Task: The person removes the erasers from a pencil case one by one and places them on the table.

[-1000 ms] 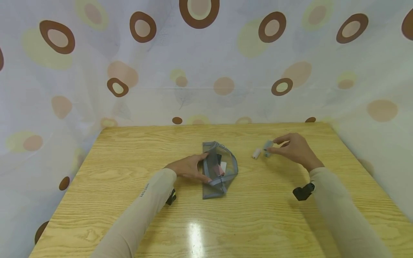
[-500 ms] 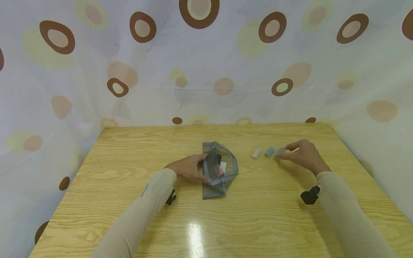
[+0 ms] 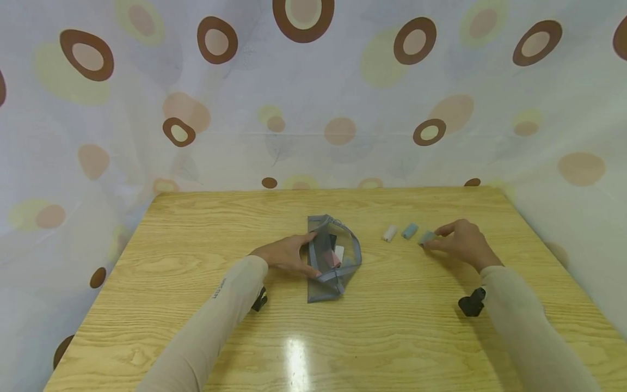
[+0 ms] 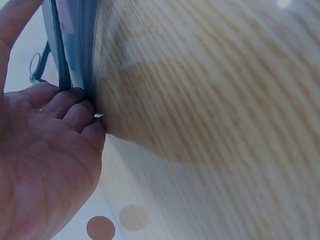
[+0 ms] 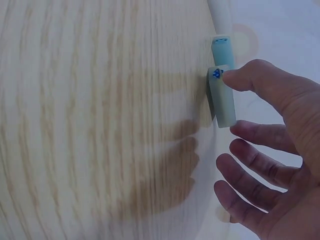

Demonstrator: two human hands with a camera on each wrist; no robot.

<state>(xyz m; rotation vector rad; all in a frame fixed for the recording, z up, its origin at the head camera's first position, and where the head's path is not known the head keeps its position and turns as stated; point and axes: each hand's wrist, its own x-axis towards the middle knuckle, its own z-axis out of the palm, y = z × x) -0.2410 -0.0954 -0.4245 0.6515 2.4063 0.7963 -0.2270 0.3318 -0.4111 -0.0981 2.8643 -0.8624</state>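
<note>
Two grips: left hand (image 3: 288, 255) clamps the gray pouch (image 3: 320, 255), right hand (image 3: 462, 241) pinches the greenish block (image 5: 223, 104) end-to-end, so squeeze gently.

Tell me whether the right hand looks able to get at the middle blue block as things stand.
Likely yes, once the right hand frees itself of the pale green block it pinches; the blue block lies close by with nothing on top.

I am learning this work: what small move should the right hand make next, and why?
Perhaps settle, then release the pale green block: the right hand pinches it by its ends, low at the table, beside the blue block.
</note>
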